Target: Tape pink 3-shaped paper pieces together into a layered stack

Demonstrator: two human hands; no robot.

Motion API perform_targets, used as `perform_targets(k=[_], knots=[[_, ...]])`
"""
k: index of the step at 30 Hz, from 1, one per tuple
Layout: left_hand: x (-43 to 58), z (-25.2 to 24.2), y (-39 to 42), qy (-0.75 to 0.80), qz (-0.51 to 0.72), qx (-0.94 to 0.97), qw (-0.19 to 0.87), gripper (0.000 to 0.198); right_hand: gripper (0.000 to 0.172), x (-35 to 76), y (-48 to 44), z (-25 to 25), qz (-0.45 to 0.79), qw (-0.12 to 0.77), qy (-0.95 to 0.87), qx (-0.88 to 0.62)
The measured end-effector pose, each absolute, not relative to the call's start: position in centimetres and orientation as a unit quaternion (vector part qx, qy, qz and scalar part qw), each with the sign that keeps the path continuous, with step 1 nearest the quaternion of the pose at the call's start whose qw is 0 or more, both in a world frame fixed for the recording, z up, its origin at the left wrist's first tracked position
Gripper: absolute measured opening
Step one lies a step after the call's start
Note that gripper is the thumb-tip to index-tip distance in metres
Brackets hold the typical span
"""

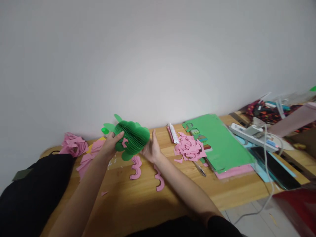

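Our left grip [111, 144] pinches the puffy green paper ball [134, 136], likely light and squashy, best held by edges; right grip [153, 150] spreads beside it

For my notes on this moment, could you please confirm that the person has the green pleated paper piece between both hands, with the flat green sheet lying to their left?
Not quite: the head view shows the flat green sheet lying to their right, not left. The green pleated paper piece is between the left hand and the right hand.
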State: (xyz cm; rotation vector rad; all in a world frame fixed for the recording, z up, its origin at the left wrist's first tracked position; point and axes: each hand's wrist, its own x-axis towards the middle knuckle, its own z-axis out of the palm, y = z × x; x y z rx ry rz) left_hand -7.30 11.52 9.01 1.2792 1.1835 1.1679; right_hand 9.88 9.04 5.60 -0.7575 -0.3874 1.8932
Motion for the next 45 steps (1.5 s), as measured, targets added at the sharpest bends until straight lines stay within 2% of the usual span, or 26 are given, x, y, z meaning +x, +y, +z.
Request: perform_targets(k=[5,12,19,26,37,45], knots=[[-6.9,8.6,11.1,0.494,0.469,0.472,0.560,0.063,0.063,9.3,8.1,6.9,0.815,0.488,-0.141,-0.281],[-6.5,8.5,11.0,0.491,0.474,0.432,0.589,0.064,0.052,8.8,8.0,7.1,0.798,0.514,-0.114,-0.293],[-6.4,8.5,10.9,0.490,0.475,0.427,0.594,0.069,0.050,8.9,7.7,7.5,0.794,0.523,-0.094,-0.295],[-7.0,8.6,10.7,0.472,0.467,0.459,0.590,0.064,0.056,9.0,7.5,7.7,0.788,0.532,-0.098,-0.293],[-7.3,8.5,10.3,0.462,0.479,0.497,0.557,0.075,0.052,8.8,7.7,7.4,0.757,0.559,-0.115,-0.318],[-7.4,8.3,10.4,0.496,0.495,0.553,0.450,0.068,0.051,9.8,8.6,3.4,0.715,0.539,-0.089,-0.437]])
